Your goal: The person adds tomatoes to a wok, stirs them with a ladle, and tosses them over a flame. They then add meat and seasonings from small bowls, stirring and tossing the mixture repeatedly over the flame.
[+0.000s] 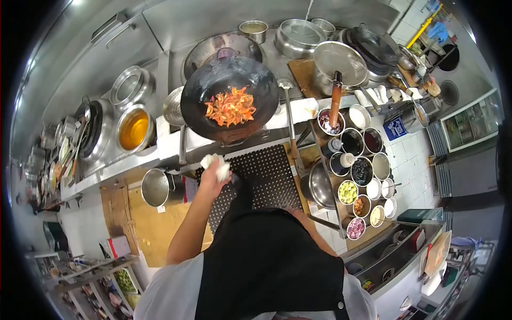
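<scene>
Left of the stove I see a pot of amber oil (134, 129). My left hand (213, 173) has its fingers wrapped tight around a white cloth (215, 162) at the wok (229, 104) handle. I cannot tell my right hand's fingers; seasoning bowls (362, 170) stand right.

A black wok (229, 104) holds orange and red food (230, 106); the left hand (213, 176) grips a white cloth (215, 162); the person's apron (266, 261) is black over a white shirt (170, 290); left, a steel pot (134, 128) holds amber liquid; near, a black mat (261, 178) shows a dotted grid; right, a yellow-green filling sits in one small bowl (348, 192).
</scene>
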